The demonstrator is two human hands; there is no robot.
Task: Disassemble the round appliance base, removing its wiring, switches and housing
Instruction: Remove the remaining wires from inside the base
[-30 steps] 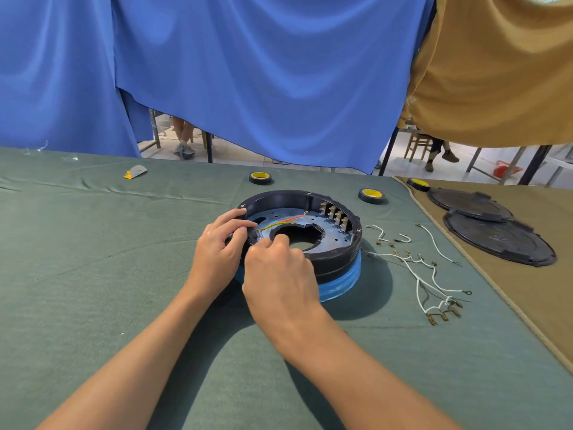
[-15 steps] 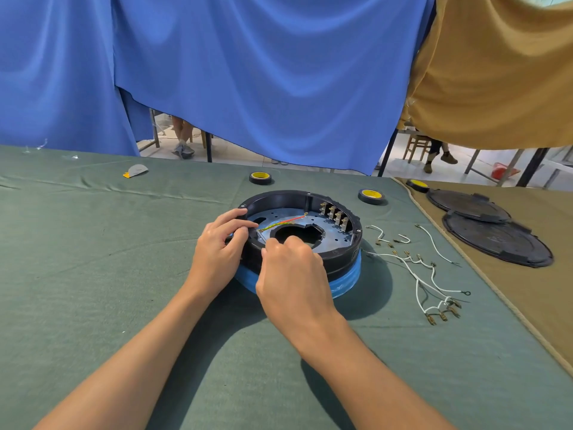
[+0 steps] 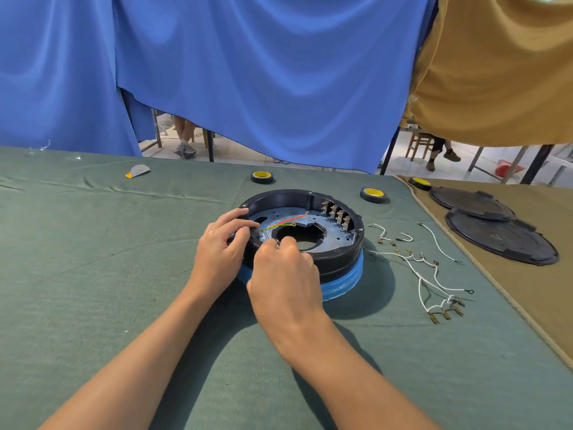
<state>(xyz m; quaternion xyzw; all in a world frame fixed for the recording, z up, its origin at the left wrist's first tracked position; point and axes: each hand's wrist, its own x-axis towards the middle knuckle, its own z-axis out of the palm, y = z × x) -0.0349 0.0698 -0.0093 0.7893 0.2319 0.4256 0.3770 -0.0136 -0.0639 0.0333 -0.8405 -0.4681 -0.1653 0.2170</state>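
Two bare forearms reach in from the near edge over a matte green cloth (image 3: 93, 274), woven and faintly creased; the right hand (image 3: 283, 274) is curled into a loose fist at the near rim of the round base (image 3: 341, 259), its fingertips pinched on something small that looks like a thin wire end, though what exactly it holds is too small to tell; the left hand (image 3: 221, 246) sits just beside it, fingers hooked over the left rim, gripping the black wall. The base rests on the cloth near the middle, a shallow ring of glossy black plastic with a pale blue band round its bottom edge; inside lies a flat grey-blue plate pierced by small holes and one large central opening; a red wire (image 3: 291, 218) and a yellow-green wire (image 3: 280, 225) cross the plate side by side; a row of four brass-toned switch terminals (image 3: 336, 214) stands against the far right wall. To the right, loose white wires (image 3: 431, 274) with metal tips sprawl on the cloth. Farther off lie three tape rolls (image 3: 262, 176), black with yellow cores; two flat black round covers (image 3: 499, 240) overlap on a tan cloth (image 3: 542, 290); a small grey scrap (image 3: 138, 170) lies far left. Behind hang blue drapes (image 3: 263, 72) and a tan drape (image 3: 496, 72), both soft and folded.
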